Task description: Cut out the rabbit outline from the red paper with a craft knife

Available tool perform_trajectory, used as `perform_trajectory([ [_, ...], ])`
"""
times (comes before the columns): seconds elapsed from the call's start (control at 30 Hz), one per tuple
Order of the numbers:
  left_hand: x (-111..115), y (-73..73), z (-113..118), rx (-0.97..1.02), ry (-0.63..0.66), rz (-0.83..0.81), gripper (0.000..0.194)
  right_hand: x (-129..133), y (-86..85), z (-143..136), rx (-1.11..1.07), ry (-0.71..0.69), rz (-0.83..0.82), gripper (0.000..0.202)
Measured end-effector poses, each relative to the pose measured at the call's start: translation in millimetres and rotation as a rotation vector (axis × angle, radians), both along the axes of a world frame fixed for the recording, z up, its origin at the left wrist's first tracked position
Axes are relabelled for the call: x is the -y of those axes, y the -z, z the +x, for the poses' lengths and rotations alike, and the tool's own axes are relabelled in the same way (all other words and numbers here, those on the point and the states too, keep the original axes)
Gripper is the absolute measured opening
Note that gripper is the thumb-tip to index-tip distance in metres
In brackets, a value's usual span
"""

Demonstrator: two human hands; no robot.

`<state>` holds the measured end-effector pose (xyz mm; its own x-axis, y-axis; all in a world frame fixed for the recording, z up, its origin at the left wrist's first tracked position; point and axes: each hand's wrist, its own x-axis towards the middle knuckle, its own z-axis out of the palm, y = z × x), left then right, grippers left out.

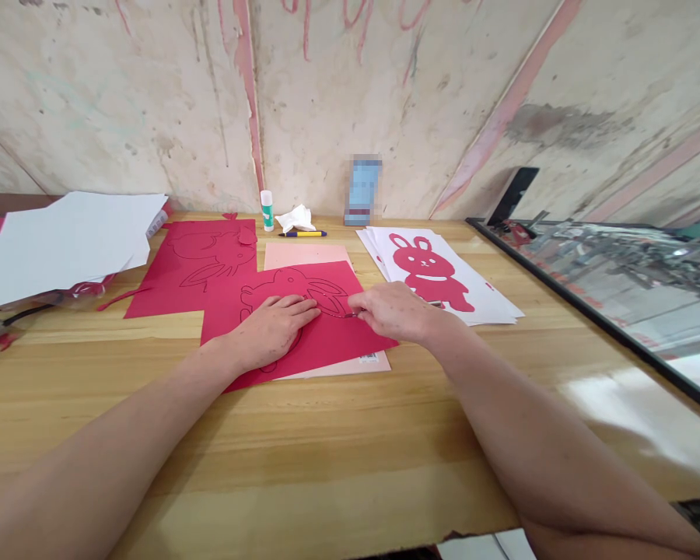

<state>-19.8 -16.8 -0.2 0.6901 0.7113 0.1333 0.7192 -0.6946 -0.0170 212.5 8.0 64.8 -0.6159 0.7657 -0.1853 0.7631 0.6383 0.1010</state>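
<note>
Red paper (338, 340) with a rabbit outline lies in front of me, partly over a pale pink board (327, 373). Spread flat on the drawing, my left hand (277, 328) presses the sheet down, its fingers beside the rabbit's long ear. A slim craft knife (436, 304) is pinched in my right hand (393, 309); its tip meets the paper at the ear's outline, where a pale line shows along the curve. My fingers hide most of the handle. Another red sheet (157, 284) with a rabbit drawing lies behind, to the left.
White sheets (495, 303) with a red rabbit cutout stand at the right. A glue stick (267, 211), crumpled tissue (297, 218), pen (303, 233) and upright phone-like blurred object (362, 190) line the wall. White papers (64, 241) are left; a black-framed glass panel (635, 311) borders the right.
</note>
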Motion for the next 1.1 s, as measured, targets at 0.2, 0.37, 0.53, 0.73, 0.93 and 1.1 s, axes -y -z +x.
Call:
perform_trajectory([
  [0.2,0.2,-0.7,-0.1,-0.002,0.002,0.003,0.047,-0.6,-0.9,1.0,0.006,-0.001,0.013,0.022],
  [0.37,0.8,-1.8,0.2,-0.011,-0.007,-0.005,0.047,-4.8,2.1,5.6,-0.038,-0.019,0.001,0.020],
  [0.53,0.0,-0.5,-0.1,-0.018,-0.005,-0.005,0.046,-7.6,4.7,7.6,-0.052,-0.029,0.025,0.020],
  [0.73,-0.2,-0.7,0.2,-0.016,-0.009,-0.014,0.047,-7.0,3.9,6.2,-0.037,-0.018,0.008,0.021],
  [0.93,0.8,-2.0,0.8,-0.018,-0.020,-0.022,0.047,-7.6,4.5,6.4,-0.050,-0.002,-0.016,0.022],
  [1.1,0.6,-2.0,0.8,-0.029,-0.019,-0.025,0.047,-8.5,4.6,6.9,-0.055,-0.013,-0.011,0.018],
])
